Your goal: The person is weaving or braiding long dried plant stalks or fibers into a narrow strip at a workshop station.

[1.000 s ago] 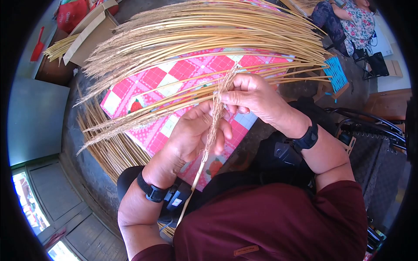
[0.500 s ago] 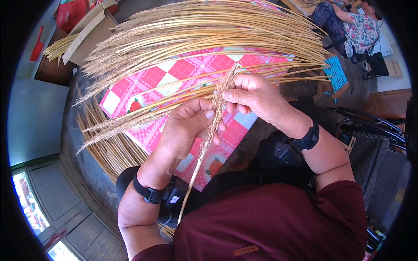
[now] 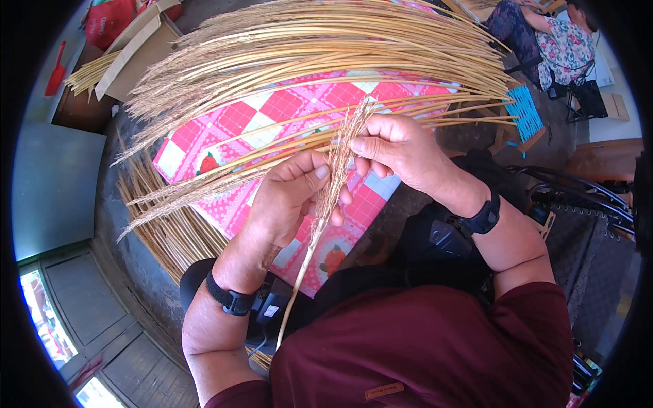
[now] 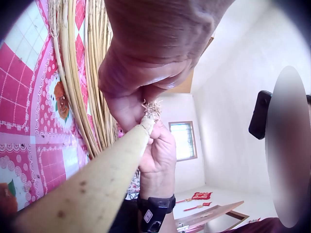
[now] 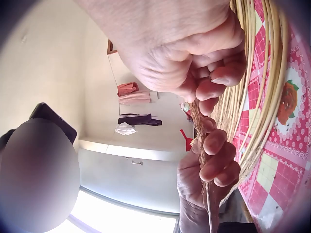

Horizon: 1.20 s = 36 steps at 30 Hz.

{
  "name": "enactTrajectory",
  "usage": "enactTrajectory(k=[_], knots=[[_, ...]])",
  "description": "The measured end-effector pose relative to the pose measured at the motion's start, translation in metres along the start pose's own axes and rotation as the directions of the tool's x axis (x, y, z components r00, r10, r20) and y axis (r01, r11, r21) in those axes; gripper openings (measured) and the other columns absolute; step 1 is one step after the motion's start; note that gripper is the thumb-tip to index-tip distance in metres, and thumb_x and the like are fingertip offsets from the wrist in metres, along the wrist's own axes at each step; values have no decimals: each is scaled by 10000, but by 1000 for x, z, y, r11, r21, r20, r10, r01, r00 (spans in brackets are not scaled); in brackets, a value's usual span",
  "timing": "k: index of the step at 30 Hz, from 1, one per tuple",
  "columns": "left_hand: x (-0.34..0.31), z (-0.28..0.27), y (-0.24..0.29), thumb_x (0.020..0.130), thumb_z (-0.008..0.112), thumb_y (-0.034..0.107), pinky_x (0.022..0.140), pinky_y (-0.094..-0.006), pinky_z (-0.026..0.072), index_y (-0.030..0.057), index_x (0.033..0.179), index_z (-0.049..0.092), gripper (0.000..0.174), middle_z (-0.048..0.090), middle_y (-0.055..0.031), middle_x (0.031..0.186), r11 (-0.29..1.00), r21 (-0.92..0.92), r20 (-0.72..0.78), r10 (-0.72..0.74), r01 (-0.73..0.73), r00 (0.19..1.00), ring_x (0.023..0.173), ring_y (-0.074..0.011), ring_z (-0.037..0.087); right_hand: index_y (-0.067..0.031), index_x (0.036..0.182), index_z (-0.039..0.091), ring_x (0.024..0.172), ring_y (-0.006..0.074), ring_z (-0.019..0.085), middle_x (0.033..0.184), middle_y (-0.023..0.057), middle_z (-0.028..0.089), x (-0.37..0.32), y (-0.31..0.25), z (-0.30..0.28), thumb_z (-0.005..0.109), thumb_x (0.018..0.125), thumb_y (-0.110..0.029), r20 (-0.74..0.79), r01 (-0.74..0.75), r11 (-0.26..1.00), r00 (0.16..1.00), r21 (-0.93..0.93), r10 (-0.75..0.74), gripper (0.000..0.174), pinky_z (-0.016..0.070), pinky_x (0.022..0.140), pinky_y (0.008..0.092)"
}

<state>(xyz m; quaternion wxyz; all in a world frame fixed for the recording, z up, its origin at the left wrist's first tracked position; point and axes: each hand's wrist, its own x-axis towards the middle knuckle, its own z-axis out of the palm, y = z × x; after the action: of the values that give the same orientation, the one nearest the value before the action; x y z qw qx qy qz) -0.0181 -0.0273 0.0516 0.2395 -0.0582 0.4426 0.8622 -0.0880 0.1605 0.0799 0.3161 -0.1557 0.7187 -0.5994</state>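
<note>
A dried broomcorn stalk [image 3: 307, 262] stands slanted in front of the person's chest, its bristly seed head [image 3: 338, 170] uppermost and loosely fanned. My left hand [image 3: 286, 197] pinches the middle of the seed head from the left, with its thumb on the near side. Higher up, my right hand [image 3: 403, 151] pinches the bristles near the tip between thumb and forefinger. In the left wrist view the bare stem [image 4: 87, 179] runs up to both hands. The right wrist view has the left fingers [image 5: 221, 158] wrapped behind the bristles, just below the right hand [image 5: 180, 53].
A pink patterned cloth [image 3: 258, 132] covers the table, with a large pile of stalks [image 3: 326, 54] across its far side and several looser ones [image 3: 272, 163] nearer. More stalks [image 3: 180, 224] lie low at the left. A blue woven stool [image 3: 524, 115] and another person [image 3: 564, 47] are at the right.
The left hand's spread, blurred fingers have moved up slightly and now pinch the seed head. Its bristles have spread wider. The right hand has barely shifted.
</note>
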Motion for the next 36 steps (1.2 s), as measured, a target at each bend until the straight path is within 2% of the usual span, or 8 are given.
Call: enactTrajectory(k=[7,10,14,17,28,32,36], knots=[[1,0,-2,959,409,127,491,-260,515,-2,976,517,169,612,-127,773,1000,8,25,-21,21,999,607,-169,602,-13,819,582,515,58,473,653,29,588,-2,0,-1,542,906,-177,-7,-9,1000,1000,-3,9,190,383,469,196],[1,2,-1,961,413,141,470,-249,500,8,966,517,169,610,-120,757,999,24,-14,-22,22,1000,581,-156,591,-16,823,583,515,57,473,649,23,582,-2,0,-1,541,905,-173,-8,-14,1000,1000,-9,14,182,383,469,197],[2,4,-1,948,452,136,434,-221,476,16,945,514,135,606,-103,726,999,35,-17,13,-12,1000,538,-132,574,-24,831,587,515,57,472,644,15,576,-1,2,1,543,899,-168,2,0,999,1000,-32,0,166,382,469,199],[2,3,-1,937,481,125,410,-202,456,19,936,512,111,603,-94,707,997,75,-12,24,-23,1000,493,-119,556,-22,895,583,530,25,429,660,7,566,-3,0,2,523,921,-169,27,8,997,1000,-81,-6,161,344,480,169],[2,3,-4,928,499,121,392,-188,428,27,932,515,95,597,-87,673,998,67,-48,14,-10,999,431,-111,528,-34,882,577,537,31,448,672,12,571,-2,-2,4,552,908,-214,26,8,1000,1000,-26,-8,183,354,487,170],[2,2,-4,922,509,104,412,-193,445,29,933,512,77,601,-82,718,997,79,-18,23,-22,1000,516,-98,555,-38,883,584,529,30,454,657,10,574,1,5,4,566,906,-243,33,41,999,999,-2,-41,207,356,475,171],[2,2,-4,917,516,93,442,-195,472,29,937,510,67,601,-66,783,990,134,2,49,-49,999,630,-88,577,-36,858,598,530,32,472,645,8,578,0,-3,6,565,906,-238,-1,-26,998,1000,-56,26,211,361,467,171]])
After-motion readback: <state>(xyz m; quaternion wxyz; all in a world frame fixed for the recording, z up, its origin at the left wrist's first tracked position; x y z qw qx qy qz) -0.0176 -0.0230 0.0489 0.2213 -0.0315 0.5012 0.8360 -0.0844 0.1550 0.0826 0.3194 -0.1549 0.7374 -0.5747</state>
